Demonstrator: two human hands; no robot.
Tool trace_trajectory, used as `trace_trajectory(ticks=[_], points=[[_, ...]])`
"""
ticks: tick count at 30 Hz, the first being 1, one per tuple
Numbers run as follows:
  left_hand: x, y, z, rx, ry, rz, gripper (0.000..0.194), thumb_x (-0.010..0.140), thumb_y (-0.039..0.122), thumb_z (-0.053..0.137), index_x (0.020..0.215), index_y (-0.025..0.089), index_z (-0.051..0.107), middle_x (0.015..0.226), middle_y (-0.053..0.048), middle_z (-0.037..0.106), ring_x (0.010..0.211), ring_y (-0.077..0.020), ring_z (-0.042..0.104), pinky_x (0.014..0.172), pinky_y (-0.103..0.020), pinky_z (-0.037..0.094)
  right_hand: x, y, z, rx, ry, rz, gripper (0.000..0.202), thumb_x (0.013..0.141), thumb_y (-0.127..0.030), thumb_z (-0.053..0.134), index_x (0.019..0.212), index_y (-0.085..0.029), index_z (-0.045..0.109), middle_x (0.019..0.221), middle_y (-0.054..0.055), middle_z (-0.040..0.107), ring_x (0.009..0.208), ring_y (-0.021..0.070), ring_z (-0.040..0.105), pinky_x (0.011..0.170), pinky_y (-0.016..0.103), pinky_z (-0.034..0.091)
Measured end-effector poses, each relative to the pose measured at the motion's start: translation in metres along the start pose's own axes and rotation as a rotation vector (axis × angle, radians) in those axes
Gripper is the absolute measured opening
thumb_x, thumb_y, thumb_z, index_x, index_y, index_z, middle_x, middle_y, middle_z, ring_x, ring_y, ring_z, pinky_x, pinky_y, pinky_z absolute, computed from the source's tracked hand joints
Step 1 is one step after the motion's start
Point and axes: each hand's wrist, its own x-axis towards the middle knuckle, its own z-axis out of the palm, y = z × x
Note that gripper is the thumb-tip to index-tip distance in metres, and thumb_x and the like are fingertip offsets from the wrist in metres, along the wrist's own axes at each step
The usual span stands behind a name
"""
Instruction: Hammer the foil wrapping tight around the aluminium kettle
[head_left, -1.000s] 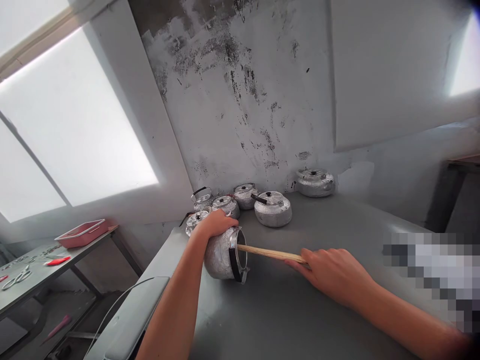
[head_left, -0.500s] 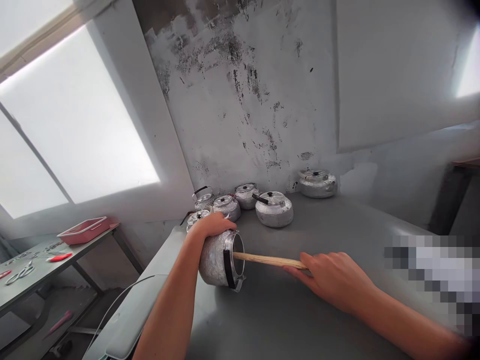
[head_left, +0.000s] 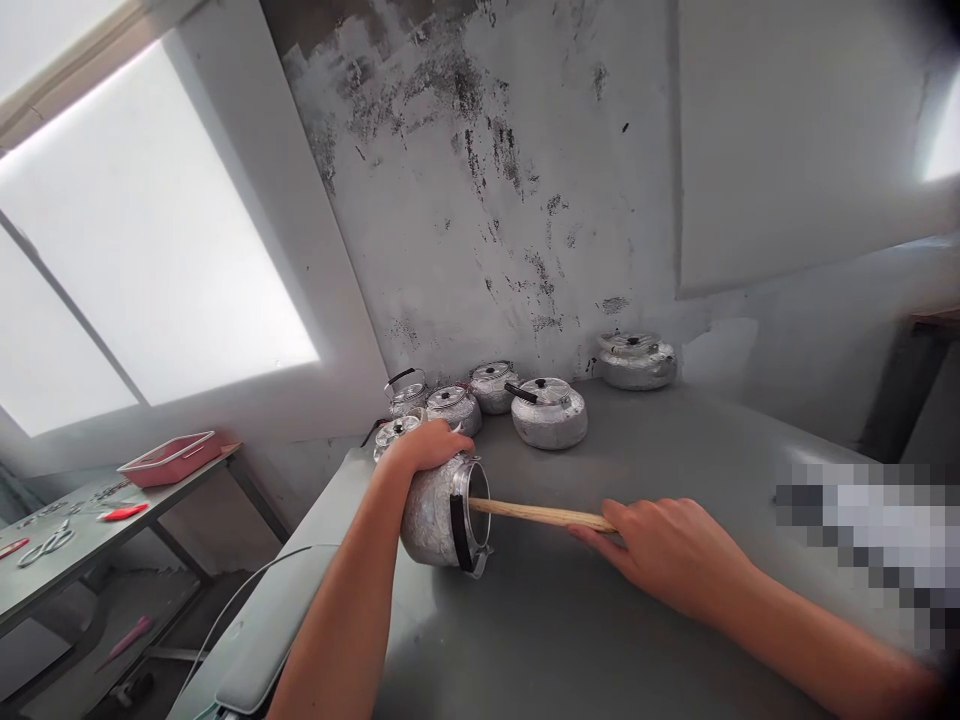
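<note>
A silver metal kettle (head_left: 431, 515) lies tipped on its side on the grey table (head_left: 570, 620), its round mouth facing right and its black handle hanging across the front of the rim. My left hand (head_left: 431, 445) is closed over the top of the kettle and holds it. A wooden stick (head_left: 532, 513) runs through the mouth; its far end is hidden inside. Around the stick's right end, the fingers of my right hand (head_left: 652, 545) are wrapped.
Several lidded kettles (head_left: 550, 415) stand behind, towards the wall, with another kettle (head_left: 637, 362) further right. At the left, a side table (head_left: 45, 570) bears a pink basket (head_left: 171, 460) and scissors (head_left: 46, 543). A pale case (head_left: 262, 640) lies at the near left edge.
Both hands keep their holds. The stick and the kettle show hardly any movement; the whole view has shifted slightly.
</note>
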Motion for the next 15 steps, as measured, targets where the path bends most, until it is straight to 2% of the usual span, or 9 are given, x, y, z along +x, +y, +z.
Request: trace_trajectory(ticks=[10,15], points=[[0.0000,0.0016,-0.0015,0.014,-0.002,0.007,0.047,0.099,0.021,0.034,0.130,0.035,0.067,0.112,-0.011,0.064,0.109,-0.0281,0.060,0.087,-0.032,0.044,0.0009,-0.0010,0.0044,0.032,-0.023,0.023,0.066,0.101,-0.064,0.023,0.071,-0.021,0.064,0.060,0.006,0.069,0.057,0.0282,0.068,0.051,0.032,0.024],[-0.0007,0.0032,-0.0028,-0.074,0.003,-0.028,0.040,0.096,0.023,0.039,0.117,0.027,0.073,0.113,-0.011,0.065,0.110,-0.0276,0.061,0.088,-0.031,0.045,0.0011,-0.0018,0.0042,0.029,-0.029,0.026,0.066,0.101,-0.063,0.022,0.072,-0.021,0.064,0.061,0.006,0.069,0.058,0.0285,0.068,0.051,0.033,0.026]])
